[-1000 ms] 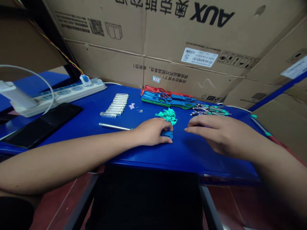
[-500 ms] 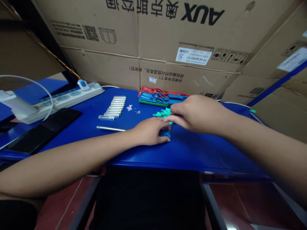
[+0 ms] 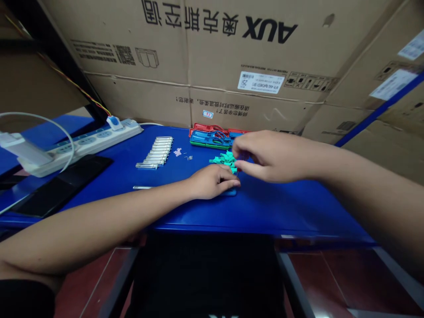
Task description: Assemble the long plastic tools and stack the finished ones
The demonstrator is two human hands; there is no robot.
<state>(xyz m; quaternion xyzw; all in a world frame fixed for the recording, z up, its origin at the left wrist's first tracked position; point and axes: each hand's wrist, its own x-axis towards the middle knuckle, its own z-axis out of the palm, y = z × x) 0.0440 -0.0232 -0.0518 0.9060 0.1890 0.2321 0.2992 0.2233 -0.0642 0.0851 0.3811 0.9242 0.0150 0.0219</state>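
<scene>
Right hand [image 3: 271,157] has now come in from the right side and is over the small green plastic pieces [image 3: 225,161], where before it was lower and farther from them. Its thumb and first finger are close together, and a thin dark pin [image 3: 237,173] seems to be between them or just under them, but it is very small, so I cannot tell if the hand really grips it. Left hand [image 3: 212,182] lies on the blue table [image 3: 281,221], with the fingers curved over a blue plastic part [image 3: 230,192] and pressing it down. Most of this part is hidden under the fingers, only its lower edge shows, so its shape cannot be told. It is near the front of the table, just below the green pieces, and the two hands are nearly touching above it. Behind them lie long red, blue and green plastic frames [image 3: 212,138] against a cardboard box [image 3: 198,57]. To the left there is a neat row of small clear tubes [image 3: 155,151], a thin metal rod [image 3: 142,187] partly covered by the left forearm, a white power strip [image 3: 79,145] and a dark phone-like slab [image 3: 62,185].
</scene>
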